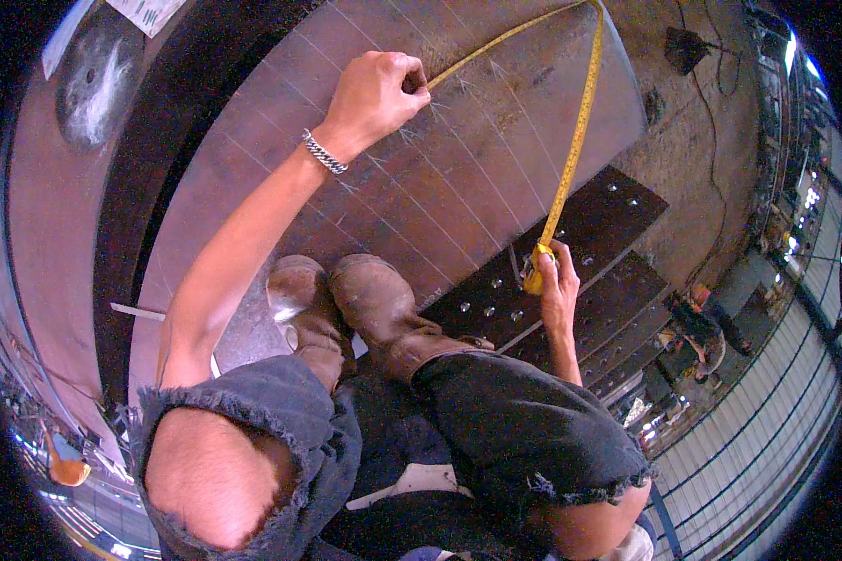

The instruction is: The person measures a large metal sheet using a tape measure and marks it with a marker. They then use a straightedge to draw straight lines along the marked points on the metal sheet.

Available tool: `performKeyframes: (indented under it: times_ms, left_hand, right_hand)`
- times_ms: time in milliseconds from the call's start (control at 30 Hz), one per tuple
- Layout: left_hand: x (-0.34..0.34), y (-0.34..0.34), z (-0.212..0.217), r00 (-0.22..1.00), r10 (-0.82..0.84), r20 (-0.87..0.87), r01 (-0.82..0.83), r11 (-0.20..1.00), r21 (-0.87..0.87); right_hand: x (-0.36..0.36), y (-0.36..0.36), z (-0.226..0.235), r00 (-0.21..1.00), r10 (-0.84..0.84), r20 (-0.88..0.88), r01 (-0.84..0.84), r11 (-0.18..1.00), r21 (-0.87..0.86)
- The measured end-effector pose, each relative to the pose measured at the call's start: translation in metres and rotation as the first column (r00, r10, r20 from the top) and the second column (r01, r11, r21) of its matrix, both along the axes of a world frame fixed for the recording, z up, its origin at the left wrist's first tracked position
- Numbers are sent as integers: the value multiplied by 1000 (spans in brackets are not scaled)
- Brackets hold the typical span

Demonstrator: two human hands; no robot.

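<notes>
A yellow tape measure (532, 272) sits in my right hand (558, 285), fingers closed round its case. Its blade (578, 131) runs up from the case, bends over near the far end of the plate and comes back toward my left hand (380, 98). There my left thumb and fingers pinch the blade's end, raised over the plate. Beneath both lies a large brownish steel plate (346, 220), marked with several thin, roughly parallel pale lines and some scratchy cross marks.
My brown boots (374, 290) stand on the plate. Dark plates with holes (496, 299) lie at the right. Another steel piece (51, 224) is at the left, past a dark gap. A cable (720, 140) trails across the right-hand floor. Another person (706, 332) is bent over farther right.
</notes>
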State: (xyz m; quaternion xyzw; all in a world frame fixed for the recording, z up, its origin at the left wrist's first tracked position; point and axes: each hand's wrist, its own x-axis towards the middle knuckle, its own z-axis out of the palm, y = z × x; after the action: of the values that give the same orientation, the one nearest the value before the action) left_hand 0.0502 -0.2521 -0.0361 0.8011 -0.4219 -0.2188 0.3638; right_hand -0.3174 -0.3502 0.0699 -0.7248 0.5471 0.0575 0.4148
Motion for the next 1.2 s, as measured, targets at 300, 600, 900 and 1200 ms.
performKeyframes:
  times_ms: [300,600,900,1200]
  left_hand:
    - [-1,2,0,1000,0,-7,-1,1000,-29]
    - [-2,2,-4,1000,5,3,-5,999,-40]
    - [-3,1,-2,1000,3,5,-3,1000,-20]
    - [-3,2,0,1000,-3,15,3,999,-35]
  right_hand:
    - [-1,-1,-2,999,-39,4,38,998,44]
    - [-3,0,-5,999,-28,42,27,1000,14]
    - [-7,0,-7,999,-45,26,44,998,46]
    - [-7,1,-9,998,-58,38,56,996,65]
